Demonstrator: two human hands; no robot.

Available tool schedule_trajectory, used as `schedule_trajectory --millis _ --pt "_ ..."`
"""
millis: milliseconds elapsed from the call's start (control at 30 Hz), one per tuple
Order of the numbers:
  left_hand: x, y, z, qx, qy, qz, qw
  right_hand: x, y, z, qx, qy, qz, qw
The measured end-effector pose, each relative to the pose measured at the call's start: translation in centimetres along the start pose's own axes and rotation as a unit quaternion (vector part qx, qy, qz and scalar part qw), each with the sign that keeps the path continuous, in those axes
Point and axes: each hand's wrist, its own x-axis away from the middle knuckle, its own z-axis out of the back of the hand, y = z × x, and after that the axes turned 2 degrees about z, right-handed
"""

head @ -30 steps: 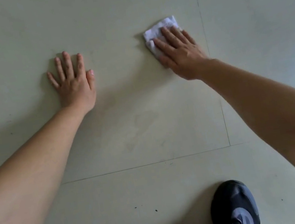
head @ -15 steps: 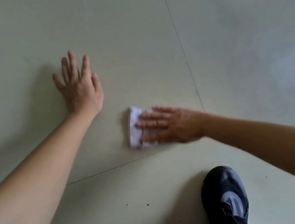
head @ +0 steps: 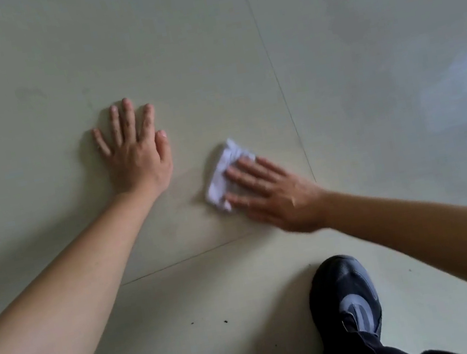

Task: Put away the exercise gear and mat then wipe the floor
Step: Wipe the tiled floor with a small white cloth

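Floor [head: 203,42] tiles are being wiped with a folded white cloth [head: 224,175], pressed flat under the spread fingers of the right hand [head: 275,194], just right of the left hand [head: 135,153], which is braced open-palmed. Because the cloth is pinned rather than gripped, it could bunch or slip free, and the dark specks [head: 208,322] nearer the shoe [head: 346,297] could be missed.

We find no legible text, label, brand, number or sign on any surface in view, including the shoe [head: 349,296] at 5 o'clock.
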Motion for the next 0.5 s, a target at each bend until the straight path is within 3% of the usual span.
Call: schedule_trajectory --millis 133,200,367,500 --pt "0.1 0.2 0.0 -0.004 0.017 -0.001 1.000 5.7 -0.9 -0.7 -0.002 -0.057 0.154 0.986" --pt "0.1 0.1 0.0 0.000 0.018 -0.005 1.000 7.2 2.2 -0.4 0.023 -0.075 0.170 0.982" --pt "0.0 -0.2 0.2 0.004 0.009 -0.010 1.000 5.6 11.0 2.6 0.060 -0.041 -0.004 0.997" --pt "-0.3 -0.1 0.6 0.008 0.011 -0.002 1.000 -0.3 12.5 4.1 0.030 -0.016 -0.174 0.984"
